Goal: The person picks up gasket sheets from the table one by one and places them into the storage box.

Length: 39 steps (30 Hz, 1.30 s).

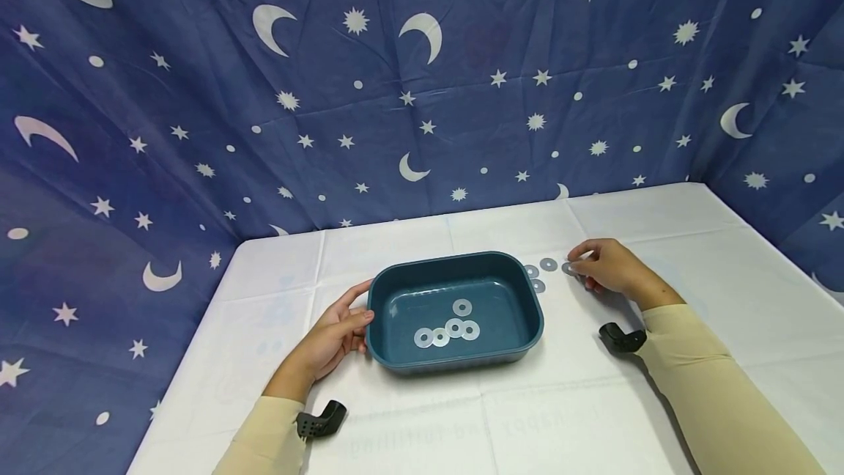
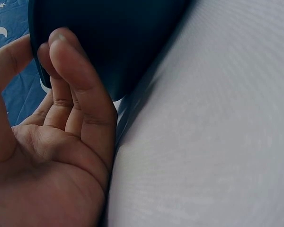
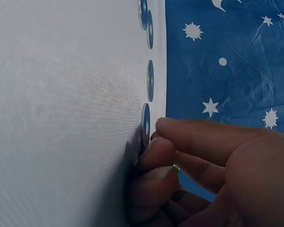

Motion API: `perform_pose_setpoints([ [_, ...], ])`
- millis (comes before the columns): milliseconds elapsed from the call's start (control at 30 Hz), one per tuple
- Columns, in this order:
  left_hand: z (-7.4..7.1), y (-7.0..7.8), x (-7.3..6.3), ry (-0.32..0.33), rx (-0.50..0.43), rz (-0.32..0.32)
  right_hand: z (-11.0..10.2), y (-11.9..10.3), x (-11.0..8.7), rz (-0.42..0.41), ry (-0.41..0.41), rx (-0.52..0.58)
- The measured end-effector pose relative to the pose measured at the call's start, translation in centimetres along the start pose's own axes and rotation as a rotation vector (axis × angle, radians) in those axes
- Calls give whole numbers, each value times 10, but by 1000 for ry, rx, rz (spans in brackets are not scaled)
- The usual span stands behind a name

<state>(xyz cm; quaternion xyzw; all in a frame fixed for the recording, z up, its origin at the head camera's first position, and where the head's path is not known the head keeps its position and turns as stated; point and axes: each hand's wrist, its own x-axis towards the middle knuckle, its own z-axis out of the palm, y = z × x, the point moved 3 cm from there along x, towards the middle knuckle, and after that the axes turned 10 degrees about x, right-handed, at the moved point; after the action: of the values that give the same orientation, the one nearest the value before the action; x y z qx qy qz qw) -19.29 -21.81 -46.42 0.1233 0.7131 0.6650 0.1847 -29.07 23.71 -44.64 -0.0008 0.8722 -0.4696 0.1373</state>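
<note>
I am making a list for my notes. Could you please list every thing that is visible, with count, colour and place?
tray: one, dark teal, centre of the table.
washers in the tray: five, silver, on its floor.
washers on the table: four, silver, right of the tray; one at the right fingertips.
tablecloth: one, white, covers the table.
backdrop: one, blue with white moons and stars, behind.
left hand: one, touches the tray's left side.
right hand: one, at the rightmost washer.

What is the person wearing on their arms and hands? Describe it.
Both arms wear long, close-fitting cream sleeves that end at the wrists. A small black perforated mount sits at the left wrist and another at the right. The left hand and right hand are bare.
</note>
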Motion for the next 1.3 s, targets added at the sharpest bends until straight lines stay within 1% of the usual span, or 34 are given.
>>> perform_pose_setpoints([
  [100, 0, 0, 0, 1, -1, 0, 0, 0, 0, -12, -17, -32],
  [267, 0, 0, 0, 1, -3, 1, 1, 0, 0, -44, -19, -80],
  [400, 1, 0, 0, 1, 0, -1, 1, -1, -1, -40, -18, -98],
  [633, 1, 1, 0, -1, -5, 1, 2, -3, -4, -59, -7, -135],
  [800, 1, 1, 0, 4, -1, -2, 2, -3, -4, -53, -29, -137],
  [933, 1, 2, -1, 4, 5, -1, 2, -4, -4, -60, -28, -138],
  [1300, 0, 1, -1, 8, 4, -1, 4, -6, -4, -139, -11, -145],
])
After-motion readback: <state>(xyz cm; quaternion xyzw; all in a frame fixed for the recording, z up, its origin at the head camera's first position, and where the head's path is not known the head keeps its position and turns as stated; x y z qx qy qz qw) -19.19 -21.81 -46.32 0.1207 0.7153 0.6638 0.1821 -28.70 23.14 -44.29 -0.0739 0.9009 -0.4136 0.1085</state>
